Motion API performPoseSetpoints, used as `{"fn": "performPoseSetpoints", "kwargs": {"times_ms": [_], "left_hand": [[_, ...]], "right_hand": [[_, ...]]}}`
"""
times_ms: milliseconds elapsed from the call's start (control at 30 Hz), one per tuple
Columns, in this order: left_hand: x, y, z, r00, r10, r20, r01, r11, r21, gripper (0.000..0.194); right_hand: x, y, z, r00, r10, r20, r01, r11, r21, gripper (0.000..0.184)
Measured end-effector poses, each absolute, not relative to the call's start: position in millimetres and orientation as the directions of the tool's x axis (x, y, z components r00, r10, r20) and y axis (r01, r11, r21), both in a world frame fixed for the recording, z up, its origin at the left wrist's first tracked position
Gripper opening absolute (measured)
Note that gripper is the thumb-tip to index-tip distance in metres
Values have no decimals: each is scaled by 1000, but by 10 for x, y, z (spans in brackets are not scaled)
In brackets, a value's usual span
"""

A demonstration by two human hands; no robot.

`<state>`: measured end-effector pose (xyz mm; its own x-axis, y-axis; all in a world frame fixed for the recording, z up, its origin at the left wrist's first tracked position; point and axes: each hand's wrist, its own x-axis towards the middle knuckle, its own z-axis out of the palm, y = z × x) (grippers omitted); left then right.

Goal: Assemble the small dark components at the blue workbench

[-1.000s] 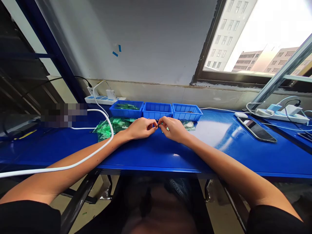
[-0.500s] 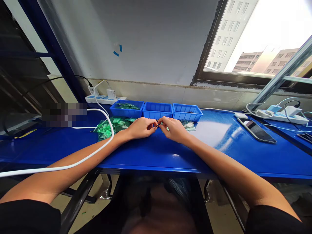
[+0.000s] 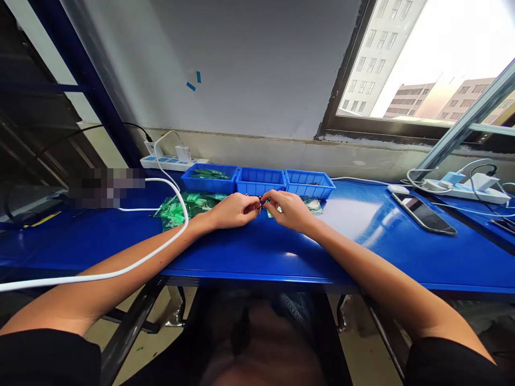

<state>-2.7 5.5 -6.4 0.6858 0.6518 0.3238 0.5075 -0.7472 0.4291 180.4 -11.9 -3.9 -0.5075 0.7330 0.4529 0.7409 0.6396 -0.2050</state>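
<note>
Over the blue table my left hand (image 3: 237, 210) and my right hand (image 3: 290, 212) meet fingertip to fingertip. Both are closed in a pinch around a small dark piece (image 3: 261, 205), mostly hidden by the fingers, so its kind cannot be made out. Just beyond the hands stand three blue bins: the left bin (image 3: 209, 185) holds green pieces, the middle bin (image 3: 260, 188) is behind my fingertips, and the right bin (image 3: 309, 192) has a few small dark bits. Green packets (image 3: 175, 210) lie beside my left wrist, and a clear packet (image 3: 313, 205) lies behind my right hand.
A white cable (image 3: 132, 265) arches over my left forearm. Power strips stand at the back left (image 3: 169, 163) and far right (image 3: 483, 191). A phone (image 3: 424, 213) lies on the right of the table (image 3: 257, 257). A window (image 3: 418, 64) is at upper right.
My right hand has shifted slightly up, its fingers changing their pinch on the small dark piece. My left hand stays almost still.
</note>
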Motion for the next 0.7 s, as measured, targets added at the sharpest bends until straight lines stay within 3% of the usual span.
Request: {"fn": "performPoseSetpoints", "kwargs": {"times_ms": [267, 700], "left_hand": [[-24, 50, -52, 682, 656, 322, 513, -744, 429, 20], [-11, 36, -54, 690, 666, 283, 562, -740, 371, 19]], "right_hand": [[1803, -128, -39, -470, 736, 487, 750, 624, -219, 19], [1747, -173, -2, -457, 794, 401, 836, 538, -113, 17]]}}
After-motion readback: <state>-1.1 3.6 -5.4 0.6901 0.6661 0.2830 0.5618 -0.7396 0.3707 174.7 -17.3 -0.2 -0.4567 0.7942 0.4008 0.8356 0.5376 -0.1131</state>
